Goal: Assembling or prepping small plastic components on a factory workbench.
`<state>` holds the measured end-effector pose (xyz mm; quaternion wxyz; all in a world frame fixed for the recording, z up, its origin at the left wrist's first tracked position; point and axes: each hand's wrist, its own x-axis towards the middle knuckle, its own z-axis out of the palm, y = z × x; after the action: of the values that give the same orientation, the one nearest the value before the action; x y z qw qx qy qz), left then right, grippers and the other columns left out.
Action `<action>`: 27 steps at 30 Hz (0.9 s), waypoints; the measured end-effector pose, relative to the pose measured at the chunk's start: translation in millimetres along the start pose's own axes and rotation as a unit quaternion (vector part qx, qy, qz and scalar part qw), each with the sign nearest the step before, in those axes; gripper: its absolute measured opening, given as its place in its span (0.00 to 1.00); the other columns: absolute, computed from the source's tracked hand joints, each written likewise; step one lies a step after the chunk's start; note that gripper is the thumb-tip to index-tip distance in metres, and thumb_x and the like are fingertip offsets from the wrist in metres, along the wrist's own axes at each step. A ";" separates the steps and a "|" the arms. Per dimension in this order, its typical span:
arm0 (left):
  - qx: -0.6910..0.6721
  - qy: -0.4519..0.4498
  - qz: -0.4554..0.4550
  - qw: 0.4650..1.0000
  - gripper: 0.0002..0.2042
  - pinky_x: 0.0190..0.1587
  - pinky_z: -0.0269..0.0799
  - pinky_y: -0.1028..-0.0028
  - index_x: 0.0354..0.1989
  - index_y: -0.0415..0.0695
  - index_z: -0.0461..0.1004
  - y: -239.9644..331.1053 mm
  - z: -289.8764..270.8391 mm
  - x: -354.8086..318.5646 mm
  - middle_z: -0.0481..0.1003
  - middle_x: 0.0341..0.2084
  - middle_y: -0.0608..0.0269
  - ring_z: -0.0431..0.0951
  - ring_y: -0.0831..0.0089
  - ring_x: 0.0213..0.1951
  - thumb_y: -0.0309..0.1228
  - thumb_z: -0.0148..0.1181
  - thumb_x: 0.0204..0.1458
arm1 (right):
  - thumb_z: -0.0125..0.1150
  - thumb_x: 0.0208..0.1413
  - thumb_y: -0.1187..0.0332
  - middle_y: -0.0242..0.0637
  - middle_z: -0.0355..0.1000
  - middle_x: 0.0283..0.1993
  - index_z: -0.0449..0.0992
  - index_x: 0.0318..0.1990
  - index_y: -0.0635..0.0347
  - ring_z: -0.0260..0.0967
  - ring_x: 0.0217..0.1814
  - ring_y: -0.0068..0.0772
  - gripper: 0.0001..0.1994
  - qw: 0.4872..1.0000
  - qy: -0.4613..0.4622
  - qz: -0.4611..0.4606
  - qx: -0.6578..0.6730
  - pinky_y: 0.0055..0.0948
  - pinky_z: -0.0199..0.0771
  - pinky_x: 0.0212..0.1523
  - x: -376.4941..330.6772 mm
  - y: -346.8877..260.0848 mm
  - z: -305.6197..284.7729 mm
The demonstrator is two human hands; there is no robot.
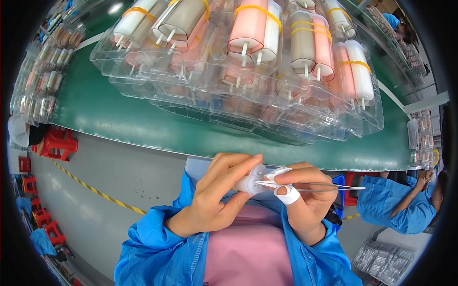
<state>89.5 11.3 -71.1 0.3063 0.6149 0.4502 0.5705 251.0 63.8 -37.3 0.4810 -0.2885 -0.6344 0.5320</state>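
Note:
In front of my chest, just off the table's near edge, my left hand [210,198] grips a small white cylindrical part [250,183] with a translucent round end. My right hand [307,202] is closed on a pair of metal tweezers [334,186], its long end sticking out to the right. The tips point left and meet the part's round end; whether they grip anything there is too small to tell. White wrapping [287,194] covers my right thumb, and more white wrapping shows by the index finger.
Stacked clear plastic trays [210,102] on the green table [95,107] hold pink, grey and white tubes [247,29] bound in pairs by yellow bands. Red stools [59,143] stand beyond the table at left. To the right sits a person in a blue sleeve [386,205].

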 end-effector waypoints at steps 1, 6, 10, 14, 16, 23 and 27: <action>0.008 0.000 0.004 1.000 0.29 0.40 0.68 0.69 0.53 0.33 0.67 0.1 -0.6 0.3 0.70 0.43 0.49 0.70 0.60 0.41 0.14 0.60 0.36 | 0.64 0.45 0.79 0.44 0.76 0.33 0.77 0.35 0.67 0.75 0.35 0.29 0.08 1.000 0.001 -0.002 0.003 0.22 0.74 0.35 0.1 0.4 0.6; 0.017 0.005 0.016 1.000 0.29 0.40 0.68 0.70 0.53 0.35 0.68 0.2 -1.2 1.0 0.70 0.42 0.51 0.70 0.61 0.41 0.14 0.60 0.36 | 0.64 0.45 0.79 0.44 0.76 0.33 0.77 0.35 0.67 0.75 0.34 0.29 0.08 1.000 0.002 -0.003 0.008 0.22 0.74 0.35 -0.1 1.7 2.2; -0.012 0.015 -0.001 1.000 0.29 0.40 0.68 0.71 0.53 0.37 0.69 -1.4 0.3 -2.5 0.70 0.42 0.53 0.70 0.62 0.41 0.13 0.60 0.36 | 0.64 0.45 0.79 0.44 0.76 0.33 0.77 0.34 0.68 0.75 0.33 0.29 0.07 1.000 -0.020 -0.021 -0.006 0.22 0.74 0.35 2.4 3.0 -0.5; -0.009 -0.014 -0.007 1.000 0.23 0.45 0.68 0.71 0.53 0.30 0.66 -3.7 -4.1 -5.0 0.68 0.44 0.47 0.71 0.63 0.44 0.18 0.60 0.45 | 0.63 0.45 0.79 0.44 0.76 0.32 0.77 0.34 0.68 0.75 0.32 0.29 0.07 0.999 -0.024 -0.027 -0.012 0.23 0.74 0.34 2.6 3.0 -1.3; -0.006 -0.017 -0.005 1.000 0.23 0.45 0.69 0.71 0.53 0.30 0.66 -3.1 -4.7 -4.4 0.68 0.44 0.47 0.71 0.63 0.44 0.18 0.60 0.45 | 0.64 0.45 0.79 0.45 0.76 0.32 0.77 0.34 0.68 0.75 0.33 0.29 0.07 0.999 -0.021 -0.027 -0.010 0.23 0.74 0.34 2.4 2.9 -1.4; 0.019 -0.015 0.003 1.000 0.22 0.44 0.69 0.71 0.52 0.30 0.68 1.5 -5.3 -2.1 0.69 0.43 0.47 0.71 0.64 0.43 0.18 0.60 0.45 | 0.65 0.44 0.79 0.44 0.76 0.32 0.77 0.34 0.67 0.75 0.33 0.29 0.08 0.999 -0.014 -0.029 -0.004 0.23 0.74 0.35 1.5 3.4 -0.4; 0.045 -0.010 0.021 0.999 0.23 0.43 0.69 0.72 0.51 0.30 0.69 1.1 -5.2 -0.6 0.70 0.42 0.47 0.71 0.64 0.43 0.16 0.60 0.42 | 0.65 0.44 0.79 0.44 0.76 0.32 0.78 0.34 0.66 0.75 0.31 0.29 0.07 0.999 -0.017 -0.038 -0.030 0.22 0.75 0.32 1.7 3.6 0.7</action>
<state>84.6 9.6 -69.6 0.2707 0.6431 0.4593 0.5497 249.2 66.0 -40.2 0.4813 -0.2693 -0.6686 0.4988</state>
